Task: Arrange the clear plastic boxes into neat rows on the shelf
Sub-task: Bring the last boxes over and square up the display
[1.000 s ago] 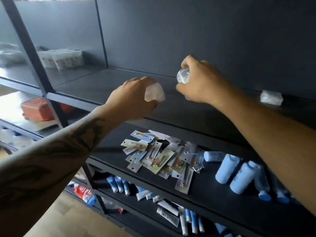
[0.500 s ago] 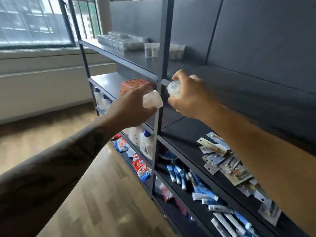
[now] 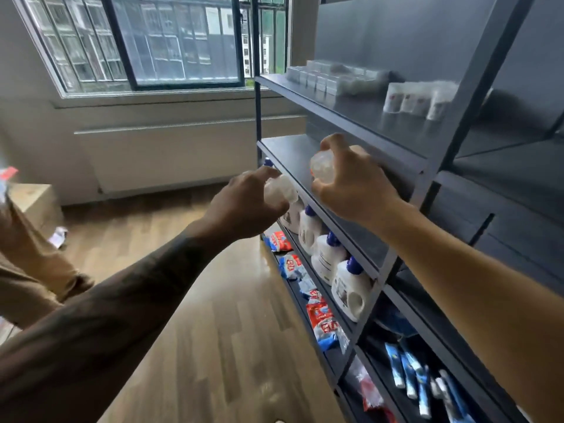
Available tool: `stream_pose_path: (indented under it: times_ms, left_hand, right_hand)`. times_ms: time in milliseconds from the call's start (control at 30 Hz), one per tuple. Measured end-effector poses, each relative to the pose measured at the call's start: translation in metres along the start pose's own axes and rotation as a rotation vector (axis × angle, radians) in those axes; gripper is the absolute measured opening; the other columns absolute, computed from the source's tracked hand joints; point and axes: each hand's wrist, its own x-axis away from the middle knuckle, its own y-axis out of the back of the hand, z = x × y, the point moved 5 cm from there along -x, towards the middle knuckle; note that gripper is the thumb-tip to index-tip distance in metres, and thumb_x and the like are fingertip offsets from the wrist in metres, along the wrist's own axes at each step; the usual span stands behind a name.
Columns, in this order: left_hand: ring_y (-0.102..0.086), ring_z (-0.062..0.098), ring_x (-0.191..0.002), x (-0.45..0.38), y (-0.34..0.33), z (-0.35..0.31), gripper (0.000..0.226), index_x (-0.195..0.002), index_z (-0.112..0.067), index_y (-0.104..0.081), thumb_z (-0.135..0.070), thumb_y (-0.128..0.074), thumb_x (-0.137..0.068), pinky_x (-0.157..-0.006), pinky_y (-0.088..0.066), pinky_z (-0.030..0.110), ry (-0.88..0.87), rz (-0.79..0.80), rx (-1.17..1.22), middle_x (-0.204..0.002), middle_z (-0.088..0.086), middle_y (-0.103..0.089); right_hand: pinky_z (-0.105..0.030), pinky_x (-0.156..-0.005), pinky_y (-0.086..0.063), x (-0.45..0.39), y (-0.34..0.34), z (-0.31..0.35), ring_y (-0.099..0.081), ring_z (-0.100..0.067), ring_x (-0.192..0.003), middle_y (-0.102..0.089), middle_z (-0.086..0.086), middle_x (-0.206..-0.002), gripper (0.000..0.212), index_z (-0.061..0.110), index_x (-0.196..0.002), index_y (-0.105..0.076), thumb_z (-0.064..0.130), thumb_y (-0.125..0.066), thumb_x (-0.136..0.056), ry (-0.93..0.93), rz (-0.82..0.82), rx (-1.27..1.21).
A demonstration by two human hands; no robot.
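L hand (image 3: 244, 206) & R hand (image 3: 351, 184) each grip small clear box (image 3: 322, 169), blurred.

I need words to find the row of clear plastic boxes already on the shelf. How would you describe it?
Start at the dark shelf rack beside the window and take its top visible board. The row of clear boxes stands at the window end. Unlike the white packs further along, they are see-through.

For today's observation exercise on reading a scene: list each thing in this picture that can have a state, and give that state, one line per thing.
Left hand: grips a clear plastic box, held off the shelf.
Right hand: grips a second clear box, held off the shelf.
Row of clear boxes: lined up on the top shelf.
White bottles: upright, blue caps on.
Window: seems closed.
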Motion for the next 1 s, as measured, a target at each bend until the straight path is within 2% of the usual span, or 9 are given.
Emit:
stream_pose_path:
  times_ms: [167,267,400,533,633,767,833,933,1000]
  left_hand:
    - [-0.066,0.025,-0.108,-0.075,0.003,0.028,0.063,-0.135,-0.024,-0.059,-0.057,-0.062,-0.081,-0.088,-0.058,0.047,-0.013,0.025,-0.054,-0.128,0.004,-0.067]
    - [-0.065,0.026,-0.111,-0.128,0.001,0.036,0.06,-0.139,-0.02,-0.057,-0.048,-0.07,-0.088,-0.09,-0.057,0.045,-0.061,0.038,-0.08,-0.132,0.007,-0.066]
    - [-0.064,0.025,-0.113,-0.192,-0.01,0.04,0.059,-0.141,-0.022,-0.055,-0.043,-0.072,-0.089,-0.084,-0.05,0.035,-0.108,0.046,-0.065,-0.133,0.007,-0.065]
    - [-0.055,0.016,-0.102,-0.244,-0.027,0.033,0.057,-0.141,-0.023,-0.055,-0.04,-0.073,-0.09,-0.08,-0.043,0.031,-0.172,0.054,-0.002,-0.132,0.006,-0.065]
    - [-0.058,0.019,-0.109,-0.279,-0.041,0.031,0.059,-0.142,-0.024,-0.055,-0.04,-0.075,-0.088,-0.084,-0.048,0.034,-0.227,0.065,0.048,-0.135,0.004,-0.064]
    - [-0.059,0.026,-0.121,-0.333,-0.064,0.025,0.061,-0.142,-0.028,-0.055,-0.045,-0.074,-0.087,-0.097,-0.051,0.04,-0.303,0.087,0.074,-0.135,0.005,-0.064]
    - [-0.058,0.027,-0.123,-0.364,-0.077,0.019,0.062,-0.142,-0.029,-0.054,-0.048,-0.074,-0.086,-0.098,-0.05,0.041,-0.349,0.102,0.085,-0.137,0.004,-0.063]
    - [-0.059,0.026,-0.123,-0.406,-0.097,0.006,0.062,-0.141,-0.031,-0.053,-0.05,-0.071,-0.085,-0.098,-0.052,0.045,-0.466,0.131,0.119,-0.138,0.0,-0.062]
    - [-0.059,0.025,-0.123,-0.432,-0.109,-0.003,0.061,-0.141,-0.031,-0.053,-0.049,-0.069,-0.085,-0.098,-0.052,0.045,-0.545,0.164,0.142,-0.137,-0.001,-0.062]
  right_hand:
    - [-0.027,-0.08,-0.033,-0.074,-0.03,-0.013,-0.046,-0.022,-0.094,-0.056,-0.017,-0.124,0.057,0.021,-0.141,-0.039,0.028,-0.068,-0.093,-0.027,-0.017,-0.058]
    - [-0.021,-0.067,-0.034,-0.115,-0.038,-0.031,-0.046,-0.022,-0.093,-0.054,-0.014,-0.116,0.056,0.022,-0.141,-0.039,0.026,-0.068,-0.094,-0.053,-0.043,-0.082]
    - [-0.026,-0.079,-0.035,-0.163,-0.044,-0.059,-0.05,-0.027,-0.096,-0.055,-0.018,-0.123,0.055,0.024,-0.14,-0.041,0.027,-0.068,-0.092,-0.126,-0.093,-0.09]
    - [-0.032,-0.079,-0.041,-0.199,-0.043,-0.089,-0.055,-0.03,-0.101,-0.055,-0.015,-0.126,0.054,0.028,-0.14,-0.042,0.031,-0.066,-0.091,-0.182,-0.153,-0.046]
    - [-0.033,-0.081,-0.045,-0.218,-0.04,-0.108,-0.058,-0.033,-0.107,-0.056,-0.014,-0.127,0.052,0.03,-0.138,-0.044,0.03,-0.066,-0.09,-0.237,-0.176,-0.013]
    - [-0.028,-0.079,-0.04,-0.239,-0.035,-0.13,-0.059,-0.029,-0.107,-0.059,-0.013,-0.128,0.054,0.03,-0.138,-0.047,0.03,-0.068,-0.089,-0.283,-0.221,0.049]
    - [-0.027,-0.077,-0.039,-0.249,-0.03,-0.143,-0.058,-0.026,-0.102,-0.061,-0.011,-0.125,0.054,0.029,-0.138,-0.047,0.029,-0.069,-0.088,-0.326,-0.256,0.086]
    - [-0.026,-0.077,-0.036,-0.264,-0.026,-0.163,-0.058,-0.027,-0.105,-0.061,-0.009,-0.124,0.054,0.03,-0.136,-0.047,0.029,-0.069,-0.087,-0.417,-0.302,0.156]
    - [-0.027,-0.08,-0.041,-0.273,-0.023,-0.175,-0.06,-0.026,-0.103,-0.06,-0.008,-0.124,0.053,0.033,-0.135,-0.048,0.029,-0.068,-0.086,-0.491,-0.328,0.183]
